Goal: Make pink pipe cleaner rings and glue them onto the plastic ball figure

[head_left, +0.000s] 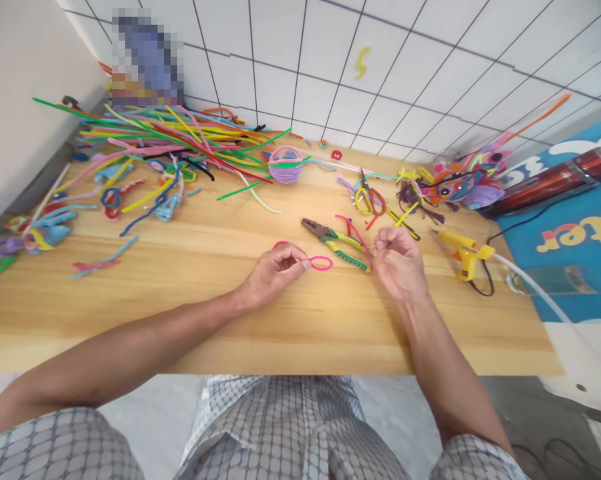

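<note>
Beside the right hand (pixel 399 260) lie green-handled pliers (pixel 336 245).

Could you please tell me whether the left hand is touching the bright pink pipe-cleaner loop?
Touching: in the head view, the left hand pinches the bright pink pipe-cleaner loop between thumb and fingers, its rounded end showing beyond them.

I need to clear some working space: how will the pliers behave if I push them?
The pliers are probably heavy for their size, judging by the thick, metal-looking jaws. Lying flat with their handles splayed, they would likely slide or pivot stiffly rather than roll.
</note>
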`<state>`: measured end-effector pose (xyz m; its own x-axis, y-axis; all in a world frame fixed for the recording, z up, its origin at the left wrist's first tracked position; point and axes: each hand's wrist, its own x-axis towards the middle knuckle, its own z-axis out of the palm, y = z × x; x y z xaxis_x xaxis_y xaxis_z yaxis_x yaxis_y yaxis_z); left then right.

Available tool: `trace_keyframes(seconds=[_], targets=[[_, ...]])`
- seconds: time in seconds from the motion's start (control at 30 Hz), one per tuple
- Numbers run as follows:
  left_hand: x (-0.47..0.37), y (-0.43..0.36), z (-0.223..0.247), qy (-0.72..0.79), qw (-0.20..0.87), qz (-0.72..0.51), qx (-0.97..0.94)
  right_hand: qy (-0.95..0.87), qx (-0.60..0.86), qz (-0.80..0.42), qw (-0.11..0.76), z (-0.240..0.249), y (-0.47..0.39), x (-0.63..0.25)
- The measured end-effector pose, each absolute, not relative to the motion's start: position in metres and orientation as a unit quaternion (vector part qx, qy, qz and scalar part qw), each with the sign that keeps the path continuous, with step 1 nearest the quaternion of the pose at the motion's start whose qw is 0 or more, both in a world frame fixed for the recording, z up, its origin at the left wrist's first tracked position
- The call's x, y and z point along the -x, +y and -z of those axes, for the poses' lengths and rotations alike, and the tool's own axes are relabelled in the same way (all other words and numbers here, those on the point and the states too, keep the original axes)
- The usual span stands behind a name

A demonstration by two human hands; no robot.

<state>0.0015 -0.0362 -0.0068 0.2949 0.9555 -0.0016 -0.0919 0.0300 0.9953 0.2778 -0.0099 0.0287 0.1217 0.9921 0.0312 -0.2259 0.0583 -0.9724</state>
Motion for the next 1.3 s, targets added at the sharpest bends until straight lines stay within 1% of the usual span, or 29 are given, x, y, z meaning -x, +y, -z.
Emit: trace_keyframes(seconds=[0.23,0.47,1.3], targets=[[-0.0012,-0.0358,0.0064,0.401,0.579,-0.441,-0.557,-0.441,0.452,-0.496,0.596,-0.0240,-0.0082,-0.2828],[-0.0019,-0.0358,0.0055,0.400,0.582,-0.436,-0.558,-0.394,0.440,-0.530,0.608,-0.0267,-0.0105,-0.2796],[0.0007,-0.0354,0.0086,0.399,0.563,-0.429,-0.583,-0.386,0.425,-0.539,0.616,-0.0322,-0.0166,-0.2732]])
